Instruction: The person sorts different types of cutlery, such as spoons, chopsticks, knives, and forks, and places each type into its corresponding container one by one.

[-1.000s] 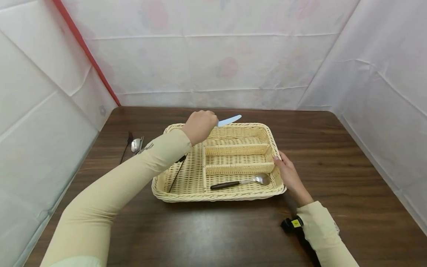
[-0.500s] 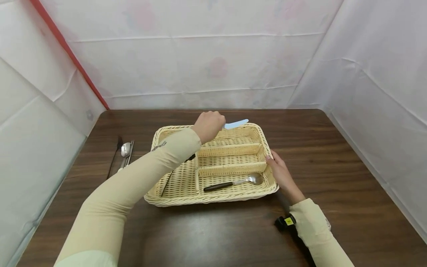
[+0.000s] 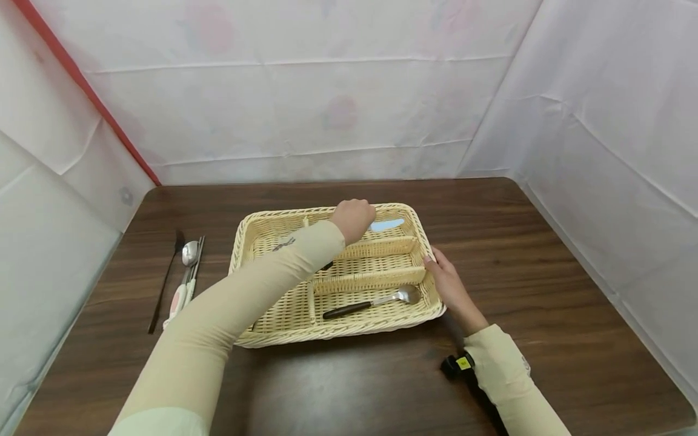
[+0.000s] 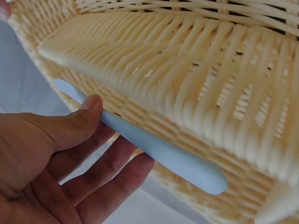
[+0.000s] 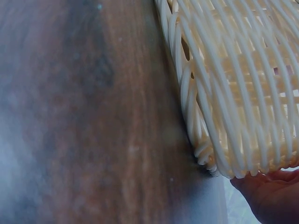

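My left hand [image 3: 354, 219] pinches a light blue table knife [image 4: 173, 158] between thumb and fingers. In the head view the knife's blade [image 3: 388, 224] points right, low within the back right compartment of the cream wicker cutlery basket [image 3: 354, 332]. Thumb and fingertips of my right hand [image 3: 448, 287] grip the basket's right rim. A spoon [image 3: 409, 294] with a dark handle lies in the front right compartment. My left forearm hides much of the basket's left side.
Left of the basket, a dark fork [image 3: 179, 242], a spoon [image 3: 189, 253] with a white and pink handle and metal chopsticks [image 3: 199, 254] lie on the brown wooden table [image 3: 523, 242]. White sheeting [image 3: 349, 91] stands behind and at both sides.
My left hand has come down with the knife, from above the back rim into the back right compartment. The right hand keeps its grip; the whole head view has shifted slightly.
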`<state>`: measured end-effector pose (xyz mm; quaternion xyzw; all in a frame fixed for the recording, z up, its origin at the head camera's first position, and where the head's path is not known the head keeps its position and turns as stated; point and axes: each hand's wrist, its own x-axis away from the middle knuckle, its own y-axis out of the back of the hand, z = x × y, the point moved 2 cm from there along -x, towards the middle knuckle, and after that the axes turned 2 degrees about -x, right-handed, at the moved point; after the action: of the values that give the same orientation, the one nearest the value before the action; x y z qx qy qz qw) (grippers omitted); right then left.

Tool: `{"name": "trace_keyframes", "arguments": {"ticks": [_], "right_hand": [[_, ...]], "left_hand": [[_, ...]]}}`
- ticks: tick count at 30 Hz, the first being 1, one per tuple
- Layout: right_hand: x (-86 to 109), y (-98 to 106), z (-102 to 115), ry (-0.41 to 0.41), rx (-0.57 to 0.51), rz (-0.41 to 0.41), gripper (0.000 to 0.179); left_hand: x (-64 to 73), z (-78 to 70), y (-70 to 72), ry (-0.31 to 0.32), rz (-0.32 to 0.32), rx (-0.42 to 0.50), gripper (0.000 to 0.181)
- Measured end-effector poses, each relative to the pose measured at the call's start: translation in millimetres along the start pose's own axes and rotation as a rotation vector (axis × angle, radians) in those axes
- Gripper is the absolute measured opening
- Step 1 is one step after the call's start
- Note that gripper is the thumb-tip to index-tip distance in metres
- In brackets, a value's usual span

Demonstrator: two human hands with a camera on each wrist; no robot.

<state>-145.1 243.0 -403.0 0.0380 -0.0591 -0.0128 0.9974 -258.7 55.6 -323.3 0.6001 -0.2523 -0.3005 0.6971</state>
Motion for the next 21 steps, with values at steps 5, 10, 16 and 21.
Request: {"name": "trace_keyframes", "arguments": {"ticks": [5,10,16,21], "right_hand": [[1.8,0,1,0.006,0.002,-0.015,0.048],[1.7,-1,1,0.027,0.036,-0.012,0.048],[1.1,-2,2,0.030,0.029,0.006,0.047],[1.9,-3,2,0.029,0.028,0.008,0.047]], "left_hand": [[-7.8,-5.0,-8.9,0.009,0.103,-0.011,0.017],[-10.8,-5.1,-12.9,0.042,0.188,-0.010,0.019],[-18.1,-1.7,-22.8,0.088,0.265,0.034,0.024],[-29.4,2.0,-35.3,0.102,0.303,0.050,0.028]]}}
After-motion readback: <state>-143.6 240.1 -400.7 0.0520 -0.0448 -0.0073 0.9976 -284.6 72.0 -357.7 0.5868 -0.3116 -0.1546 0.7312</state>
